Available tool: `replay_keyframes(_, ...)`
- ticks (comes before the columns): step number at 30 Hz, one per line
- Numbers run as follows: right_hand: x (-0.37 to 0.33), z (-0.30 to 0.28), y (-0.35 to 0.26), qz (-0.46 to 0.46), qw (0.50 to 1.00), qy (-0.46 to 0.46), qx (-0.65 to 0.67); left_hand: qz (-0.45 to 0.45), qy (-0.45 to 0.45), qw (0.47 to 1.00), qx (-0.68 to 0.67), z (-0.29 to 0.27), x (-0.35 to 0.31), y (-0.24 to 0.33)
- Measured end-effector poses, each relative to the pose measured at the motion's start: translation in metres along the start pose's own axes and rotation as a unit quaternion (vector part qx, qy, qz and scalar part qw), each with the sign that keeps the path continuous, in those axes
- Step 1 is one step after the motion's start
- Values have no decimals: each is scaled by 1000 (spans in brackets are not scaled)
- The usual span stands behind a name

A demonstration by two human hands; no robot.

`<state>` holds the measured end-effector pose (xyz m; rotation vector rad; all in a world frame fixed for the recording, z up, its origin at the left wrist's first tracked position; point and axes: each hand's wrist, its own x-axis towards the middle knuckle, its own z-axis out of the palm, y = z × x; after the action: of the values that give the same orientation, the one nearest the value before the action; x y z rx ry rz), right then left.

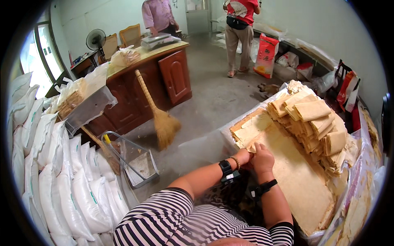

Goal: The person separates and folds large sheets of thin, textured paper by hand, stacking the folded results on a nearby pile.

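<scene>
Nearest the camera, a black-and-white striped shirt (176, 215) filled the lower edge, with both bare forearms reaching forward from it. The left hand (243, 157), with a black band and bead bracelet at its wrist, and the right hand (262, 159), with a black band, met close together at the near-left edge of a broad stack of thin tan sheets (293, 176). Right fingers were bent over the sheet edge; left fingers were partly hidden behind them. Could not tell whether either hand was pinched on a sheet, or how wide its fingers stood. The stack lay front right of the person, clear plastic (231, 130) showing along its edge; folded tan bundles (314, 112) were heaped on its far-right part. To the left, white sacks (76, 192) were piled beside a metal dustpan (141, 167). Beyond it, a straw broom (164, 123) leaned, handle up, against a brown wooden desk (135, 94). A scale (158, 39) sat on the desk's far end. Farther back were a fan (96, 39), a person in a lilac shirt (158, 14), and a person in a red top (246, 12) near a red-and-white bag (266, 55).
</scene>
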<state>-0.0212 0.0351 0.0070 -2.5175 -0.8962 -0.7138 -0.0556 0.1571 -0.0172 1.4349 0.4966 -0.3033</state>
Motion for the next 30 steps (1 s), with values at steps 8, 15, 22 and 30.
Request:
replay_keyframes(8, 5, 1, 7, -59, 993, -92, 44, 14, -50, 995, 81, -11, 17, -13)
replay_keyframes(15, 0, 4, 16, 86, 990, -30, 110, -13, -35, 998, 42, -15, 10, -6)
replay_keyframes(22, -5, 5, 19, 151, 960, 35, 232, -44, -8, 991, 124, -24, -11, 10)
replay_keyframes(30, -12, -8, 18, 190, 974, -58, 113, 531, 254, 623, 515, -11, -59, 27)
